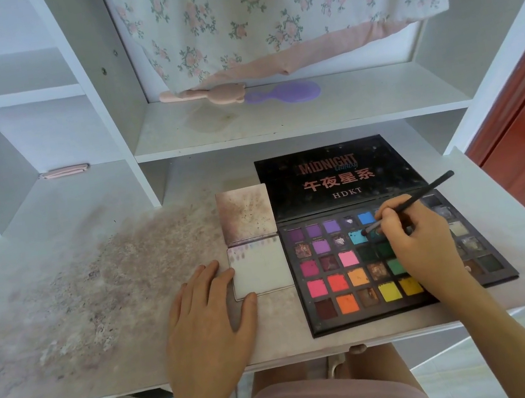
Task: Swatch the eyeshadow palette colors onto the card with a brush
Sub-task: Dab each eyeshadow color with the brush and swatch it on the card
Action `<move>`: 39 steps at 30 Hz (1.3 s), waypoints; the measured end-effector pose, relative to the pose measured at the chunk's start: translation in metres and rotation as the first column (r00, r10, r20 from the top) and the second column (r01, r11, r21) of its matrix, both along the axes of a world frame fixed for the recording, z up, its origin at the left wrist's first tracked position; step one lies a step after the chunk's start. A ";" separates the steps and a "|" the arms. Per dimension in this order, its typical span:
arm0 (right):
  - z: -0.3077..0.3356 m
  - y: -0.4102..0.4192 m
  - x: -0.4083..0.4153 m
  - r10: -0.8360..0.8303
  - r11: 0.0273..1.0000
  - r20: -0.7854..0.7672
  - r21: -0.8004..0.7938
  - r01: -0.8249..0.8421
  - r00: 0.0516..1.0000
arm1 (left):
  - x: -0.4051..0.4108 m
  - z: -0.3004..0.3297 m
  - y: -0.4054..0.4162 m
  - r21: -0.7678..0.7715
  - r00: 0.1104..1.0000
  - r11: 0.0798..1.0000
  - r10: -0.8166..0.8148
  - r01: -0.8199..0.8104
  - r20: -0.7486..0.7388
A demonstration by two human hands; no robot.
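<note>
The palette (392, 253) lies open at the right side of the desk (96, 296), its near edge close to the desk's front edge. It is a black case with rows of square pans: purples and blues along the far row, pinks, reds and oranges lower left, yellows in the near row, greens and dark shades toward the right. Several pans look worn or broken. The raised lid (337, 176) is black with pink lettering.

The right hand (414, 243) pinches a thin black brush (411, 201), its tip touching a teal pan in the second row. The card (260, 267) sits just left of the palette, white, with a faint row of pale swatches along its far edge; a stained flap stands open behind it. The left hand (210, 318) rests flat beside the card, fingers straight, thumb touching the card's near left corner.

Brownish powder stains spread across the desk's left half.
</note>
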State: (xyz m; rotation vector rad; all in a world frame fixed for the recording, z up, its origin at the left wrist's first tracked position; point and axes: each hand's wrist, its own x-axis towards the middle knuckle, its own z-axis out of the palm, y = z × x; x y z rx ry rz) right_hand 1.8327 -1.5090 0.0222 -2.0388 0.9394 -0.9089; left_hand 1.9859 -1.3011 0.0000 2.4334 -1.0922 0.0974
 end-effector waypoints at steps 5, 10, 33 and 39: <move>0.006 0.009 0.011 0.060 0.990 0.149 0.118 -0.078 0.987 | 0.001 -0.001 0.000 0.001 0.999 1.000 -0.005 0.005 0.038; 0.010 0.028 0.038 0.193 0.959 0.241 0.158 -0.235 0.951 | 0.001 0.001 0.001 0.003 0.999 1.000 -0.008 0.008 0.049; -0.002 0.051 0.089 0.417 0.889 0.082 0.172 -0.425 0.905 | 0.001 -0.001 -0.001 -0.014 0.998 1.000 0.003 -0.002 0.066; -0.002 0.052 0.089 0.427 0.887 0.054 0.168 -0.430 0.902 | 0.001 -0.002 0.000 -0.016 0.998 1.000 0.001 0.000 0.066</move>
